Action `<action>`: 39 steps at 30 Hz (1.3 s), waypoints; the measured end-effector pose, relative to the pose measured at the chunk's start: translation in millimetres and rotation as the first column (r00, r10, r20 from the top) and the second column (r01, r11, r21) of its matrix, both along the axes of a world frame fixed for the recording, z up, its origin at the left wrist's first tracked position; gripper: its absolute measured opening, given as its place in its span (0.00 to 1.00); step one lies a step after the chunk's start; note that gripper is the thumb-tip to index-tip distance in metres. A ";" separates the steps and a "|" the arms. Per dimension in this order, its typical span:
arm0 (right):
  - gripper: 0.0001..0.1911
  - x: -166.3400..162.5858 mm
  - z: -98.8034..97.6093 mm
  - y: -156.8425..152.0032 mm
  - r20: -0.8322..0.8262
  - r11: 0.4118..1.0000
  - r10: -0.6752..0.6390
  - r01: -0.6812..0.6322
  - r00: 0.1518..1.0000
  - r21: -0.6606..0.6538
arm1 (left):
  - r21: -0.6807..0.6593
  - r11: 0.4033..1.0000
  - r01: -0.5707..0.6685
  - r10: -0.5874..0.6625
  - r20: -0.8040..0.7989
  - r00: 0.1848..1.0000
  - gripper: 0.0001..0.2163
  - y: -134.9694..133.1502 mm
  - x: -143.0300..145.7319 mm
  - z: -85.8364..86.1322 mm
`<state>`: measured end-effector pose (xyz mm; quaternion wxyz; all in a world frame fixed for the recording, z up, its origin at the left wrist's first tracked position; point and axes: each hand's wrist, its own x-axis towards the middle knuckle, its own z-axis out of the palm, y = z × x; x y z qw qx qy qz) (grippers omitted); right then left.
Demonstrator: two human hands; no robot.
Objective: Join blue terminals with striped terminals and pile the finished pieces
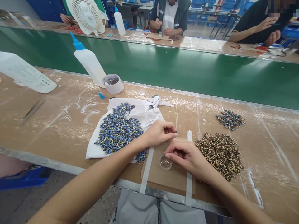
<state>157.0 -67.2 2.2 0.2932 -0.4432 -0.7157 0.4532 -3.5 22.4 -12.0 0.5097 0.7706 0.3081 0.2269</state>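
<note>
My left hand [161, 133] is closed in a pinch on a small dark piece [176, 132], its kind too small to make out. Just to the right and nearer me, my right hand [183, 153] pinches with thumb and forefinger over the rim of a small clear round dish [165, 162]. Whatever its fingertips hold is too tiny to name. A few thin bits lie in the dish. Left of my hands, a heap of small blue and yellow pieces [120, 130] covers a white cloth [92, 149]. Beside my right wrist is a heap of small brown and cream pieces [220, 155].
A smaller blue and cream pile [230, 119] lies behind the brown heap. A tape roll [113, 84], a squeeze bottle [90, 65], a white container [25, 73] and tweezers [32, 110] are at left. Beyond the green belt [163, 68], several people work near a fan [87, 15].
</note>
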 end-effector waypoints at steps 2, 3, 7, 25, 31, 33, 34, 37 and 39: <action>0.06 2.6 0.4 0.7 -0.008 1.000 0.014 -0.014 1.000 0.011 | 0.003 1.000 0.002 -0.002 0.000 1.000 0.04 0.9 -0.5 -0.2; 0.06 4.0 0.3 0.9 -0.015 1.000 0.024 -0.024 1.000 0.014 | 0.005 1.000 0.005 -0.005 -0.003 1.000 0.04 1.0 -0.7 0.0; 0.04 7.5 -1.4 0.6 -0.029 0.997 0.075 -0.074 0.997 0.035 | -0.002 1.000 0.016 -0.016 -0.003 1.000 0.04 0.1 -1.0 -0.4; 0.04 37.9 -1.4 5.5 -0.138 0.778 -0.574 0.590 0.807 0.217 | 0.023 0.998 0.058 -0.058 -0.021 0.998 0.04 0.1 0.0 -2.2; 0.05 37.4 -6.3 8.9 -0.053 0.781 -0.578 0.571 0.814 0.253 | 0.053 0.995 0.088 -0.085 -0.057 0.995 0.03 -0.4 -0.5 -0.1; 0.05 36.7 -6.8 8.7 -0.029 0.786 -0.572 0.558 0.820 0.264 | 0.060 0.994 0.088 -0.085 -0.062 0.994 0.03 -0.3 -0.8 -1.1; 0.05 36.3 -6.9 8.7 -0.019 0.788 -0.569 0.552 0.822 0.273 | 0.062 0.994 0.088 -0.084 -0.062 0.994 0.03 -0.1 -0.9 -1.8; 0.05 35.2 -6.9 8.7 -0.004 0.792 -0.558 0.535 0.830 0.295 | 0.066 0.994 0.085 -0.081 -0.060 0.995 0.04 0.4 -1.3 -3.1; 0.05 34.5 -6.4 8.9 -0.002 0.795 -0.553 0.528 0.833 0.299 | 0.065 0.994 0.086 -0.082 -0.065 0.995 0.04 0.5 -1.4 -3.5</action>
